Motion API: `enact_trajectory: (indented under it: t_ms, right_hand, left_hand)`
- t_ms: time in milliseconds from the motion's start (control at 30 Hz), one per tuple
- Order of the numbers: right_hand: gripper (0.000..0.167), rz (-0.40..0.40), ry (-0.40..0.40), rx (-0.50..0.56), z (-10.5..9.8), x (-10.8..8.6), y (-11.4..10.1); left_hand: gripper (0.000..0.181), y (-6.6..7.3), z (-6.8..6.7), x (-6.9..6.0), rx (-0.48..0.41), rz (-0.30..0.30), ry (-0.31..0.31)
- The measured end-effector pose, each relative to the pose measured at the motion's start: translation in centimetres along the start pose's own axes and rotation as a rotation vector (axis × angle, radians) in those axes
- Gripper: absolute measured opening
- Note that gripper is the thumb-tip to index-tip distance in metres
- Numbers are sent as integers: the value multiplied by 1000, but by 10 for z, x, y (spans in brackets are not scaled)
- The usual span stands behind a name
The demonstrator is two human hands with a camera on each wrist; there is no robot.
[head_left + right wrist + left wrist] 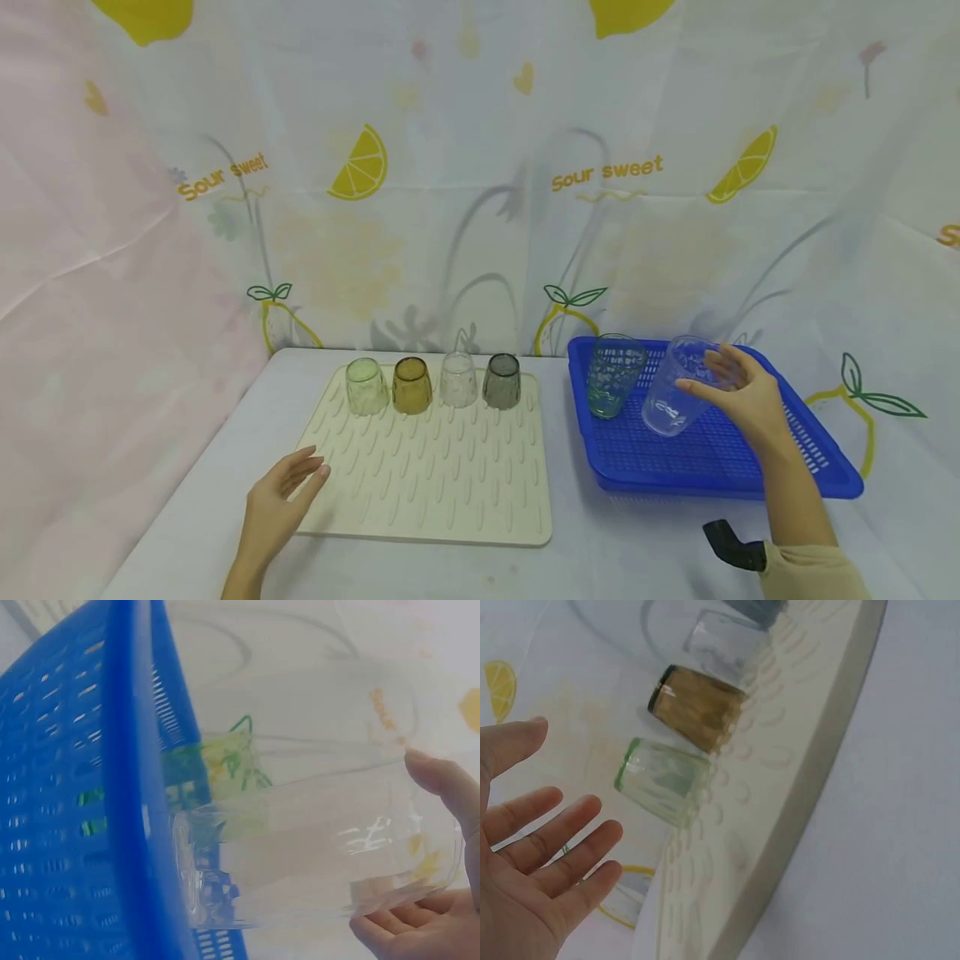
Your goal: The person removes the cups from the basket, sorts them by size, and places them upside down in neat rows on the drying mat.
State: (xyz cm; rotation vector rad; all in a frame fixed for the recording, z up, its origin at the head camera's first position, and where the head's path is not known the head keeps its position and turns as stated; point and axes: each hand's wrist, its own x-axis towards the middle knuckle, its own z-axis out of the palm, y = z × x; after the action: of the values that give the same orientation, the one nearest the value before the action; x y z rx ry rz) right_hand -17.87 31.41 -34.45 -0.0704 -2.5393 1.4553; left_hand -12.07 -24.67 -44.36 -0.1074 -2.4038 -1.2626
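Note:
My right hand grips a tall clear glass near its rim, thumb on one side and fingers on the other. The glass leans, its base low over the blue basket; whether it touches the bottom I cannot tell. Beside it in the basket a tall green-tinted glass stands slightly tilted. My left hand hovers by the left edge of a cream drying mat, holding nothing; its fingers spread apart in the left wrist view.
Along the mat's back edge stand a light green glass, an amber glass, a small clear glass and a grey glass. A lemon-print cloth hangs behind the white table. A black curved piece sticks out by the right sleeve.

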Motion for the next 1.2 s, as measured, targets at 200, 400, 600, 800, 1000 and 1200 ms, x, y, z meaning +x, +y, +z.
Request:
enact_trajectory:
  t_ms: [200,400,600,800,1000,1200]
  right_hand:
    - [91,-8,-14,-9,2,-10,-20]
    - [90,-56,-11,-30,6,-17,-31]
    - [90,-122,-20,11,16,-22,-47]
    - [87,-155,-86,95,31,-30,-61]
    - [82,-211,-128,149,46,-33,-66]
    - [79,-271,-167,192,64,-34,-69]
  left_hand:
    - [35,20,14,13,-111,28,-47]
    - [35,37,30,24,-161,32,-100]
    - [36,59,50,35,-265,86,-172]
    - [37,80,71,44,-379,152,-253]
    - [41,100,86,52,-428,196,-312]
    - [43,119,98,57,-478,260,-371]
